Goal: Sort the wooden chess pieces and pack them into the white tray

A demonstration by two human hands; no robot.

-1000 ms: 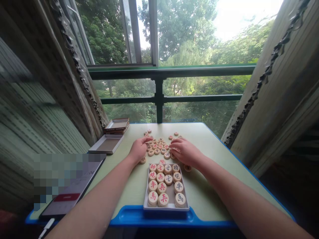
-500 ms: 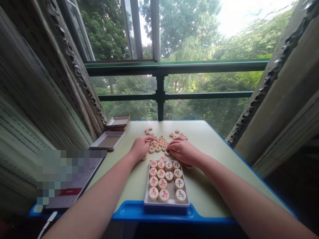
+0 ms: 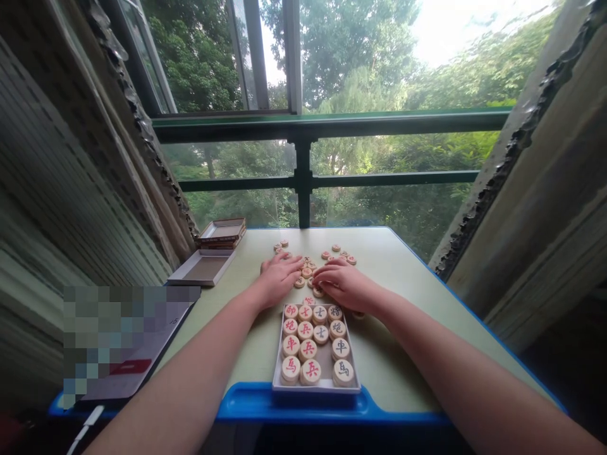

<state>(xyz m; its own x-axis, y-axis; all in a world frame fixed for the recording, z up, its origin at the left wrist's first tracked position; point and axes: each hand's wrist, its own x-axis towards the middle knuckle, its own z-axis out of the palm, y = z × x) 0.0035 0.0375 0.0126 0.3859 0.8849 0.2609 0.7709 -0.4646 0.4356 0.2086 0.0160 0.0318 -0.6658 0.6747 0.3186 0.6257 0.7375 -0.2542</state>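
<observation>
Wooden Chinese chess pieces [image 3: 306,273] lie in a loose heap on the pale table. My left hand [image 3: 279,278] is spread over the heap's left side, fingers stretched out and covering several pieces. At the right side, my right hand [image 3: 349,285] has its fingers bent and its thumb apart, the tips at a piece [image 3: 318,293] lying on the table. Nearer to me, a shallow white box [image 3: 327,383] holds rows of pieces with red and black characters, such as a red-marked piece [image 3: 310,371]. One red-marked piece [image 3: 309,301] lies just beyond the box.
A shallow open tray [image 3: 208,268] and a stack of small boxes [image 3: 222,231] stand at the back left. A tablet-like device [image 3: 142,360] with a white cable [image 3: 90,426] lies at the left. Blue edging [image 3: 294,411] borders the table, and a green railing [image 3: 303,183] stands behind.
My left hand has moved right over the heap, and its fingers have stretched out across the pieces. My right hand has stayed almost in place.
</observation>
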